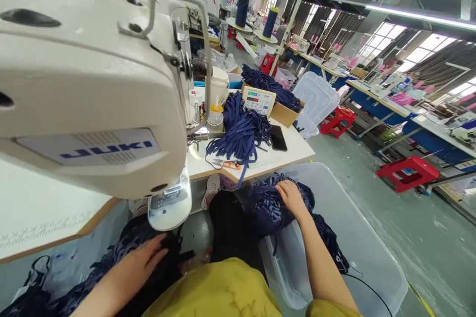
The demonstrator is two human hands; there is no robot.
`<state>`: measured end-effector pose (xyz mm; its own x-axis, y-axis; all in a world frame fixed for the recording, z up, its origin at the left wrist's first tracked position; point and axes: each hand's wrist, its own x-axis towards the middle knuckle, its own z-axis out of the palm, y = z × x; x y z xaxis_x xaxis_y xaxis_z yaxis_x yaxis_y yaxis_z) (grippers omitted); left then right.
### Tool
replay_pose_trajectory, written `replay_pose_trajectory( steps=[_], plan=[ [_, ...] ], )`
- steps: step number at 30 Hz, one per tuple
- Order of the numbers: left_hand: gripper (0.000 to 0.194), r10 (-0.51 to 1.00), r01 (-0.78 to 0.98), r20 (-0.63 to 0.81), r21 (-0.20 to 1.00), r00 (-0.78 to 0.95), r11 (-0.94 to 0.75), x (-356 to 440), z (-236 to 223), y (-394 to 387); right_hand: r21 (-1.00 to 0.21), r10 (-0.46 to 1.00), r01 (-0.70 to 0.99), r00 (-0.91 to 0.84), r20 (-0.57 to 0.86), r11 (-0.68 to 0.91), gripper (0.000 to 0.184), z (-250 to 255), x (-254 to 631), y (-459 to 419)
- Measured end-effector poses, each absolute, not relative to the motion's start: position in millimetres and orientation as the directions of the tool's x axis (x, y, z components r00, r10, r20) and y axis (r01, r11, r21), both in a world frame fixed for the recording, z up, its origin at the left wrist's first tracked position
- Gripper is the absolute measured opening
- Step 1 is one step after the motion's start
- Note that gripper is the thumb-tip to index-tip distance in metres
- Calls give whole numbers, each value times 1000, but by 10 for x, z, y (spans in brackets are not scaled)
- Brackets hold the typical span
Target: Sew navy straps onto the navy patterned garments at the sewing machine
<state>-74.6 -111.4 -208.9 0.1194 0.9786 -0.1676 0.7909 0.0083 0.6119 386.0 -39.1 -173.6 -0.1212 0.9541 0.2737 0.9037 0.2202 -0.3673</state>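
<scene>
My right hand (292, 195) grips a bundle of navy blue straps (273, 208) over the near rim of a clear plastic bin (357, 237). Its fingertips lie on top of the bundle, and more straps hang from it into the bin. Below the sewing machine head (92, 84), my left hand (147, 257) rests by my dark-clad leg with its fingers stretched and thumb apart. Beside and under that hand lies another navy strap pile (89, 280), partly hidden by the forearm.
On the white table, a navy strap heap (241, 126) lies near orange-handled thread snips (230, 164), a phone (278, 137) and a control panel (258, 100). A cardboard box (286, 114) holds more straps. Red stools (409, 173) stand on the floor at right.
</scene>
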Motion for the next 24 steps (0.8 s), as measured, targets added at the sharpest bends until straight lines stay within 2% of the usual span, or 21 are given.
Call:
replay_pose_trajectory(
  steps=[2,5,8,10,12,14,16,17,21,24],
  plan=[
    [49,924,674,-286,738,253,44,-481,-1880,-1118,-398,933,883,-109,342,249,27,-1601,3904,-428],
    [47,801,485,-385,864,459,137,-100,-1603,-1204,-422,890,856,-89,446,297,28,-1356,3869,-580],
    [63,684,204,-345,938,643,282,221,-1470,-1276,-402,849,812,-199,490,422,22,-1146,3564,-795],
    [75,644,-11,-279,913,712,407,372,-1469,-1270,-354,796,750,-366,482,559,18,-1084,3243,-922],
    [77,728,-182,-275,858,629,481,446,-1513,-1220,-345,749,679,-484,452,648,16,-1119,2935,-1000],
    [68,857,-290,-330,840,396,458,434,-1578,-1157,-313,667,593,-612,424,742,16,-1241,2734,-1020],
    [59,908,-289,-390,860,156,419,348,-1645,-1121,-304,644,569,-637,424,764,18,-1389,2668,-1008],
    [57,904,-251,-418,868,93,428,287,-1673,-1122,-314,654,576,-628,422,755,18,-1447,2669,-1005],
    [54,890,-83,-455,886,36,457,13,-1679,-1243,-385,681,563,-572,458,731,22,-1432,2627,-1072],
    [52,933,80,-361,930,1,360,-173,-1539,-1339,-389,642,515,-550,534,764,34,-1238,2415,-1138]
  ],
)
